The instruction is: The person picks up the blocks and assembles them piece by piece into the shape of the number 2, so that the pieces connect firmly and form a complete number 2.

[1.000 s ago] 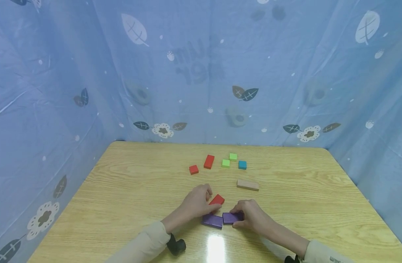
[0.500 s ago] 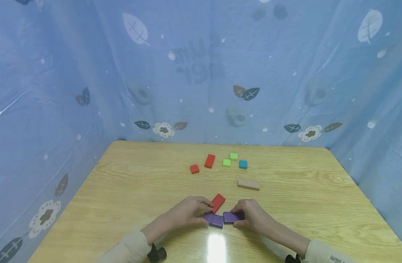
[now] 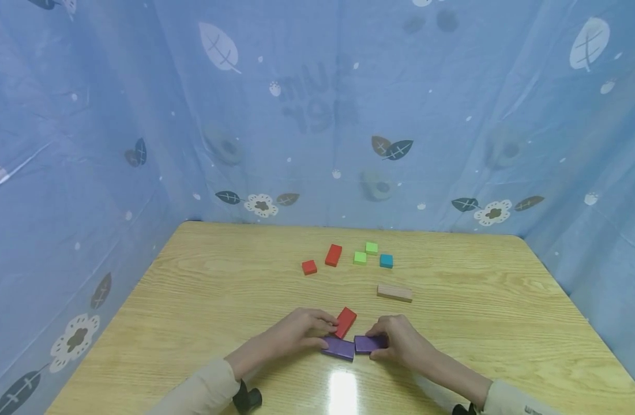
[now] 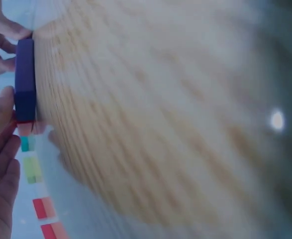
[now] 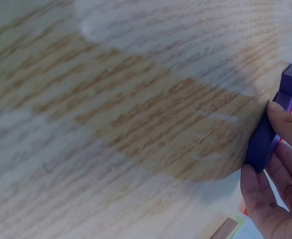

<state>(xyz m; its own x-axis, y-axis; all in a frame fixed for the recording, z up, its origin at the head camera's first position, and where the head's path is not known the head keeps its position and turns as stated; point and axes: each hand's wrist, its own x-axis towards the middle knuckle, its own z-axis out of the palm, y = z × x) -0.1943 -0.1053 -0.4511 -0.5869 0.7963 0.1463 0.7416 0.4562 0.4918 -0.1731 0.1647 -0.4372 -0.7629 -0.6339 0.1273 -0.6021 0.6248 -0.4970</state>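
Two flat purple blocks lie end to end at the near middle of the table in the head view, at a slight angle to each other. My left hand holds the left purple block, thumb at its left end and fingers at its far side. Between thumb and fingers, my right hand pinches the right purple block. A red block lies slantwise just behind the left purple one, by my left fingertips. Seen from the left wrist, a purple block spans the space between both hands.
Farther back are a plain wooden bar, a small red block, a longer red block, two green blocks and a blue block. A blue patterned curtain surrounds the wood-grain table.
My left hand has drawn back left from above the red block to the left purple block's end. My right hand keeps its pinch, and the purple blocks have barely moved.
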